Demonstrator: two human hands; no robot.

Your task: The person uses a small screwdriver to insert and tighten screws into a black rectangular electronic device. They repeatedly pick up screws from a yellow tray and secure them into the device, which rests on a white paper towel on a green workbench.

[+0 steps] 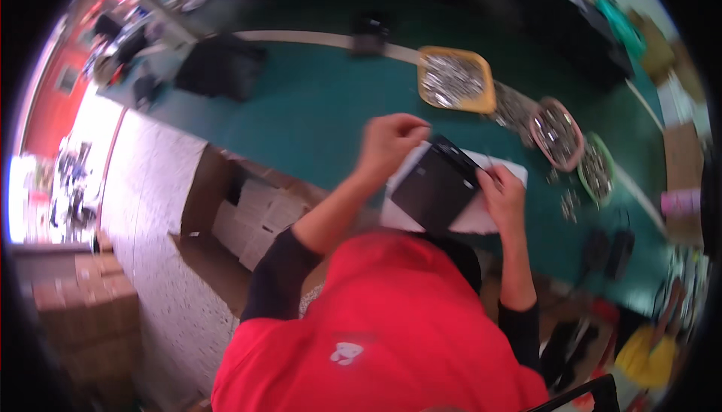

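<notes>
A flat black rectangular piece [430, 189] with a darker strip along its upper right edge lies slanted on a white board [475, 221] in front of me. Just beyond its upper left corner is my left hand [389, 145], its fingers closed in a pinch; what they hold, if anything, is too small to make out. At the piece's right edge, my right hand [504, 195] is closed too, thumb and fingertips together. Something thin seems to stick up from those fingertips, but blur hides its kind. Small bright spots show along the dark strip.
On the green table [316, 81], a yellow basket [492, 98], a pink basket [577, 158] and a green basket [608, 195] hold small shiny metal parts. Loose parts [569, 205] lie nearby. Black material [220, 66] sits far left; an open cardboard box [197, 201] stands below the table edge.
</notes>
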